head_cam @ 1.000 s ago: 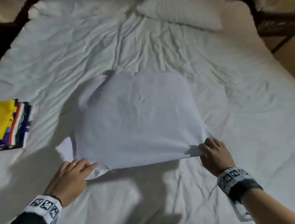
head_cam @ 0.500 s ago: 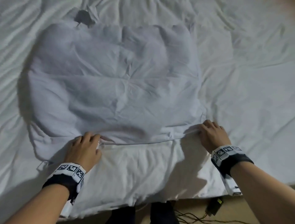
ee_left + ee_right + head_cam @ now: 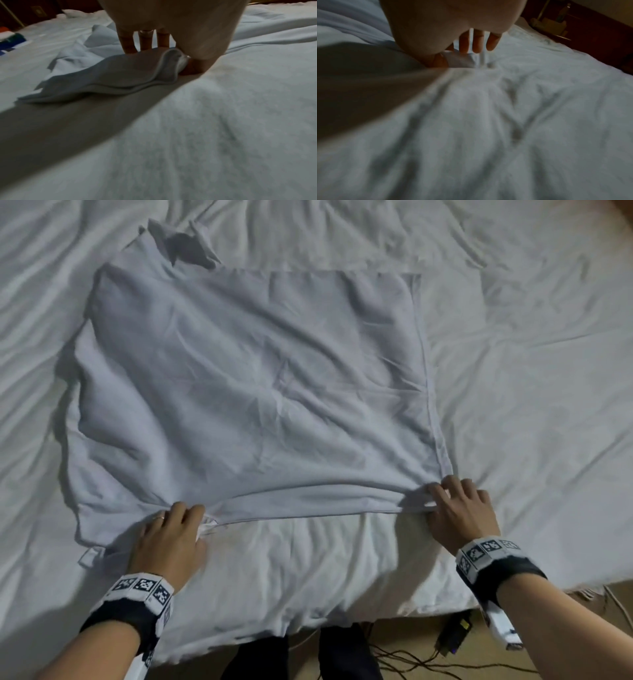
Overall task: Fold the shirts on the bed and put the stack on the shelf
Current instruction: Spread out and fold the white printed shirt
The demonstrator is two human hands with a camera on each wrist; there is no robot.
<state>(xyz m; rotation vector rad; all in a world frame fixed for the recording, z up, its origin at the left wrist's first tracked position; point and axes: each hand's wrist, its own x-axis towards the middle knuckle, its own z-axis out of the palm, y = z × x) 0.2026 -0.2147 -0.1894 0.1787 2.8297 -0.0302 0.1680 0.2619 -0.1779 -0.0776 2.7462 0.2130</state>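
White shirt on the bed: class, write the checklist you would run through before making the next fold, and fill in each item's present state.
1. Left hand pinches the near hem of the white shirt: ok.
2. Right hand pinches the hem's other corner: ok.
3. Hem pulled straight between the hands: ok.
4. Body of the shirt lies smooth on the bed sheet: not ok, creased.
5. Far end tidy: not ok, cloth is bunched at the far left corner.
6. Sleeves tucked in: cannot tell.

White shirt (image 3: 250,392) on rumpled bed (image 3: 534,378)
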